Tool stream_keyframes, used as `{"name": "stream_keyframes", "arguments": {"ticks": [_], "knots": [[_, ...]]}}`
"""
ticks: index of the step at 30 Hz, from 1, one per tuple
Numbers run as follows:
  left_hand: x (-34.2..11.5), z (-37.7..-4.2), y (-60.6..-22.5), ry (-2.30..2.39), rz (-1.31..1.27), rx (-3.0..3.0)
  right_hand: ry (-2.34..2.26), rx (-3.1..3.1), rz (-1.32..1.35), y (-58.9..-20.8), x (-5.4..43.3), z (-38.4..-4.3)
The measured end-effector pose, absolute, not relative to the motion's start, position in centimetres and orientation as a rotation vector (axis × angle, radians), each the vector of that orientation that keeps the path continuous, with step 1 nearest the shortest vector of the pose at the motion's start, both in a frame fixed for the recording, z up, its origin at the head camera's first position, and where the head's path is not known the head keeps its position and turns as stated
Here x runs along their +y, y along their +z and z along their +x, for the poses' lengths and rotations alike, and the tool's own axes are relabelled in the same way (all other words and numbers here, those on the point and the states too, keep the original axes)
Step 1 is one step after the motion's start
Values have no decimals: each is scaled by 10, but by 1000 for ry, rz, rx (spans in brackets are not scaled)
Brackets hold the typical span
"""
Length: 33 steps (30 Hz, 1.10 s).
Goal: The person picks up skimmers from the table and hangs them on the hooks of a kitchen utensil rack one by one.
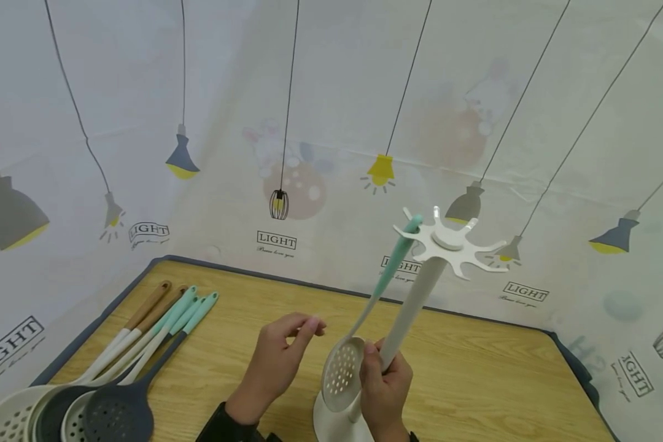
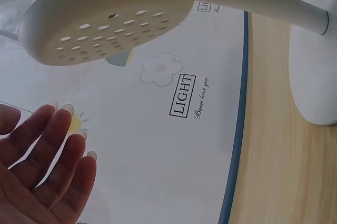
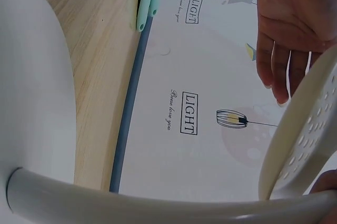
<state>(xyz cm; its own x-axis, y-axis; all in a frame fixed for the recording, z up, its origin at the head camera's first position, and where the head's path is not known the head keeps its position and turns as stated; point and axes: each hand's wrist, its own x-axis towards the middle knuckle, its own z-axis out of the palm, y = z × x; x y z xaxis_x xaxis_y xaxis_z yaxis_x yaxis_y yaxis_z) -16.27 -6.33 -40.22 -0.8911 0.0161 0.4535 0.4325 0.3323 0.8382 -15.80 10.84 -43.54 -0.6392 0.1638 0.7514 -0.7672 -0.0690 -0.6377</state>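
Note:
My right hand (image 1: 385, 387) grips the pole of a white utensil stand (image 1: 414, 307), which has a ring of curved hooks on top and a round base. From one hook hangs a cream skimmer (image 1: 345, 374) by its mint-green handle, its perforated bowl beside the pole. My left hand (image 1: 279, 356) is just left of the skimmer, holding nothing, its fingers loosely bent. In the left wrist view the left hand's fingers (image 2: 47, 176) are apart from the skimmer's bowl (image 2: 105, 18). The right wrist view shows the stand's base (image 3: 37, 76) and the skimmer's edge close by.
At the left of the wooden-patterned tabletop (image 1: 492, 368) lies a pile of utensils, among them a dark slotted turner (image 1: 118, 408), with mint and wood-brown handles (image 1: 149, 304). A lamp-printed sheet (image 1: 337, 92) rises behind the table's dark blue edge.

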Motion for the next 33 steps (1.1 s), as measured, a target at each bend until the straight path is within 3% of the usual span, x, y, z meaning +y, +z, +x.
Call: {"name": "stream_keyframes", "arguments": {"ticks": [18,33], "knots": [[-83,-166,-408,-1499,-296,-2388,1776,-1643,544,-429,107,-152],[-111,-167,-415,-1279,-212,-2505,1782,-1568,635,-432,108,-156]]}}
